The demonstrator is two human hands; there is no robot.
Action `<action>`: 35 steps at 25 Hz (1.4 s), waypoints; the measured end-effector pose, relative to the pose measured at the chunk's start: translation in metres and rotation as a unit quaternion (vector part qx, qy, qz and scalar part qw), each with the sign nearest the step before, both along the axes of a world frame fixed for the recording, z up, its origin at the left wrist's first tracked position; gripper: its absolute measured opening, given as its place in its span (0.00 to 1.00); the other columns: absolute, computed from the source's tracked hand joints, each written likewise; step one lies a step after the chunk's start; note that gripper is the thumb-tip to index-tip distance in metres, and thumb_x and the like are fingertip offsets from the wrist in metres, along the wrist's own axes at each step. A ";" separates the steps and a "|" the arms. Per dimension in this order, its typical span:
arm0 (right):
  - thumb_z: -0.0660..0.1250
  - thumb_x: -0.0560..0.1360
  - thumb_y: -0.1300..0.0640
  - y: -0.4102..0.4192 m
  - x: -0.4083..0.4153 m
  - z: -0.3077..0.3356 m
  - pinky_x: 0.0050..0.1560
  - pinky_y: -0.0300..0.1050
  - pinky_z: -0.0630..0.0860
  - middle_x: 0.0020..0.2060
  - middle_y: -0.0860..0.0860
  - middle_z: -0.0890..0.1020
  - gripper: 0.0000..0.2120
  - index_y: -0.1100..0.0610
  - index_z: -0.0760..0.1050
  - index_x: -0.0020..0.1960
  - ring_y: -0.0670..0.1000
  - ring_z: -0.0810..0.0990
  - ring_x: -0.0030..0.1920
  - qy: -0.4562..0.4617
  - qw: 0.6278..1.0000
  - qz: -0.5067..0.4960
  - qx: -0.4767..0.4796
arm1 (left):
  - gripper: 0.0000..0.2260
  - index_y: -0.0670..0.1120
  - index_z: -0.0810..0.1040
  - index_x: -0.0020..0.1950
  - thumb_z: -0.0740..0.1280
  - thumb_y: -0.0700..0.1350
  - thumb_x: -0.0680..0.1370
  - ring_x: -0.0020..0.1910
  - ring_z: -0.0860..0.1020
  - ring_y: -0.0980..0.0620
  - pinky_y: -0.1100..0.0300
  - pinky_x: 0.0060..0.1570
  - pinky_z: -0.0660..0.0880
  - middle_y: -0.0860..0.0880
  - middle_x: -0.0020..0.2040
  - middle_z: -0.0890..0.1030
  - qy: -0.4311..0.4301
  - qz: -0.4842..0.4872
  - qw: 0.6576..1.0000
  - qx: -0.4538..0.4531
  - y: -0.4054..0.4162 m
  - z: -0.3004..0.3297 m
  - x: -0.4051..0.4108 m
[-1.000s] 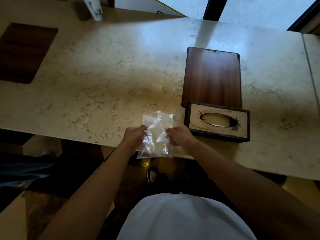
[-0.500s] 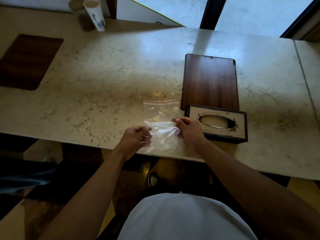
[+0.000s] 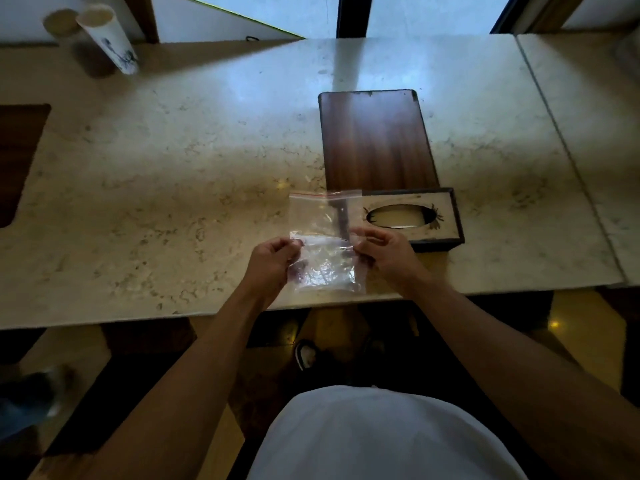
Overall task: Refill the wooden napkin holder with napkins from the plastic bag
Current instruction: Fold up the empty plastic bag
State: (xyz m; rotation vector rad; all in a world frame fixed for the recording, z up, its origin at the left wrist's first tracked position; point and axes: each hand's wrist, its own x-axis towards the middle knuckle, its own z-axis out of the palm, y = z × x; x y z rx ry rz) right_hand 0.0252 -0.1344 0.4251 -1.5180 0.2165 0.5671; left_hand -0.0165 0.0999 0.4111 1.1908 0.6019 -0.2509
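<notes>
You're pinching the bag (image 3: 323,237) with both hands (image 3: 272,263) (image 3: 388,252), folding it; holder (image 3: 412,216) looks filled. Next: set bag aside.

Both forearms extended forward; left grip (image 3: 273,261) and right grip (image 3: 388,252) pinching, fingers curled.

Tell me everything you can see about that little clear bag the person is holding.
The plastic bag is small, clear and crinkly, with a red strip along its far edge, which looks like a zip closure. It is held over the near part of the marble counter, closure end away from the person. The left hand pinches its left side and the right hand its right side. Its far right corner overlaps the wooden napkin holder in this view. Its lower half looks wrinkled and whitish; whether napkins are inside cannot be told.
</notes>
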 end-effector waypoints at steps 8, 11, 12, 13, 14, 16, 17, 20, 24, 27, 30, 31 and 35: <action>0.65 0.76 0.67 -0.068 -0.011 0.012 0.51 0.58 0.81 0.44 0.58 0.87 0.12 0.58 0.86 0.45 0.61 0.84 0.47 -0.007 0.992 -0.088 0.095 | 0.13 0.41 0.85 0.42 0.63 0.29 0.74 0.31 0.81 0.44 0.56 0.28 0.78 0.40 0.38 0.84 -0.022 -0.059 0.998 -0.016 -0.062 0.028 0.026; 0.62 0.73 0.64 -0.119 -0.018 0.009 0.48 0.51 0.83 0.45 0.59 0.87 0.13 0.62 0.86 0.44 0.58 0.85 0.47 0.002 0.982 -0.136 0.132 | 0.13 0.39 0.84 0.38 0.60 0.33 0.73 0.39 0.83 0.44 0.50 0.42 0.83 0.40 0.41 0.83 0.035 -0.064 0.995 -0.062 -0.113 0.034 0.036; 0.63 0.72 0.61 -0.138 -0.021 0.009 0.46 0.51 0.83 0.44 0.59 0.87 0.13 0.62 0.86 0.44 0.58 0.85 0.47 0.011 0.979 -0.154 0.134 | 0.13 0.39 0.84 0.38 0.60 0.36 0.74 0.42 0.83 0.43 0.48 0.45 0.83 0.41 0.42 0.84 0.053 -0.075 0.993 -0.078 -0.130 0.035 0.039; 0.65 0.72 0.58 -0.156 -0.025 0.008 0.44 0.52 0.83 0.43 0.59 0.87 0.12 0.61 0.86 0.43 0.58 0.86 0.46 0.017 0.977 -0.167 0.132 | 0.12 0.40 0.84 0.40 0.62 0.40 0.74 0.44 0.84 0.43 0.47 0.45 0.83 0.41 0.43 0.85 0.064 -0.100 0.990 -0.075 -0.146 0.035 0.041; 0.68 0.71 0.55 -0.179 -0.030 0.007 0.42 0.52 0.82 0.42 0.57 0.86 0.10 0.59 0.86 0.43 0.57 0.86 0.45 0.018 0.975 -0.180 0.131 | 0.11 0.40 0.84 0.44 0.64 0.43 0.75 0.46 0.84 0.41 0.47 0.43 0.83 0.41 0.46 0.85 0.071 -0.136 0.987 -0.055 -0.168 0.035 0.044; 0.74 0.69 0.55 -0.227 -0.044 0.005 0.38 0.52 0.82 0.42 0.54 0.85 0.06 0.55 0.85 0.45 0.56 0.86 0.45 0.009 0.968 -0.213 0.135 | 0.16 0.42 0.78 0.59 0.73 0.47 0.74 0.51 0.84 0.37 0.45 0.42 0.82 0.39 0.57 0.82 0.067 -0.201 0.977 -0.019 -0.218 0.034 0.048; 0.77 0.67 0.57 -0.251 -0.052 0.002 0.37 0.52 0.82 0.44 0.54 0.83 0.09 0.52 0.85 0.47 0.57 0.87 0.46 0.001 0.963 -0.234 0.136 | 0.24 0.43 0.73 0.64 0.77 0.46 0.72 0.52 0.84 0.35 0.45 0.42 0.83 0.38 0.60 0.80 0.066 -0.229 0.971 -0.011 -0.245 0.032 0.050; 0.78 0.67 0.64 -0.325 -0.085 -0.010 0.43 0.55 0.84 0.51 0.56 0.79 0.21 0.49 0.81 0.57 0.55 0.86 0.47 -0.011 0.944 -0.315 0.099 | 0.30 0.42 0.69 0.68 0.79 0.39 0.70 0.49 0.86 0.37 0.48 0.37 0.83 0.34 0.61 0.80 0.087 -0.321 0.943 0.005 -0.340 0.029 0.047; 0.75 0.71 0.69 -0.402 -0.138 -0.026 0.51 0.53 0.83 0.55 0.55 0.81 0.27 0.50 0.74 0.64 0.54 0.84 0.54 0.008 0.919 -0.391 0.041 | 0.17 0.32 0.78 0.60 0.75 0.33 0.72 0.46 0.85 0.38 0.44 0.44 0.84 0.32 0.56 0.83 0.082 -0.411 0.902 0.103 -0.438 0.010 0.031; 0.74 0.71 0.71 -0.445 -0.184 -0.047 0.52 0.51 0.82 0.51 0.54 0.80 0.26 0.55 0.74 0.65 0.52 0.83 0.50 0.073 0.884 -0.461 0.035 | 0.07 0.36 0.81 0.49 0.75 0.32 0.72 0.48 0.84 0.38 0.40 0.52 0.82 0.35 0.48 0.85 0.075 -0.455 0.876 0.146 -0.498 -0.005 0.015; 0.71 0.73 0.73 -0.466 -0.215 -0.075 0.45 0.45 0.83 0.48 0.55 0.82 0.16 0.59 0.77 0.57 0.51 0.84 0.45 0.137 0.837 -0.525 0.063 | 0.08 0.42 0.80 0.47 0.74 0.32 0.73 0.49 0.84 0.40 0.42 0.53 0.82 0.40 0.46 0.85 0.074 -0.510 0.840 0.169 -0.545 -0.032 0.002; 0.70 0.74 0.72 -0.472 -0.224 -0.088 0.39 0.41 0.82 0.45 0.55 0.83 0.12 0.59 0.78 0.52 0.50 0.85 0.43 0.156 0.819 -0.548 0.068 | 0.08 0.42 0.80 0.49 0.74 0.32 0.73 0.51 0.84 0.40 0.43 0.53 0.82 0.40 0.48 0.85 0.073 -0.535 0.823 0.179 -0.561 -0.046 -0.001; 0.69 0.75 0.70 -0.487 -0.246 -0.165 0.34 0.45 0.78 0.34 0.54 0.83 0.07 0.59 0.77 0.43 0.55 0.79 0.38 0.239 0.759 -0.604 0.047 | 0.06 0.44 0.81 0.52 0.71 0.36 0.76 0.46 0.83 0.46 0.48 0.47 0.84 0.43 0.46 0.83 0.090 -0.610 0.757 0.217 -0.614 -0.127 -0.010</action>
